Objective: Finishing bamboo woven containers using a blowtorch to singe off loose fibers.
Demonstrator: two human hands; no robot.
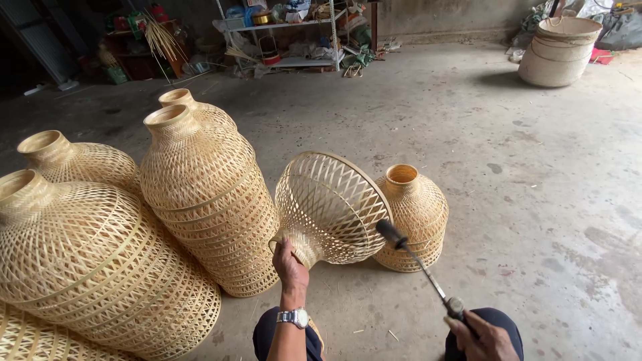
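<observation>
L hand (289,262) closed on narrow neck of woven bamboo shade (329,208), held tipped on its side just above/ahead of the hand, open mouth facing up-right. R hand (483,336) gripping a thin metal rod tool (421,271); its dark tip sits at the shade's rim. Judged: shade light, open lattice, springy but crushable; neck is the firm hold pt, not the lattice. Stacked shades (207,194) left of L hand.

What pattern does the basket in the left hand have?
The basket is pale straw-coloured, woven in an open diamond lattice; the head view shows it, held by the left hand.
</observation>
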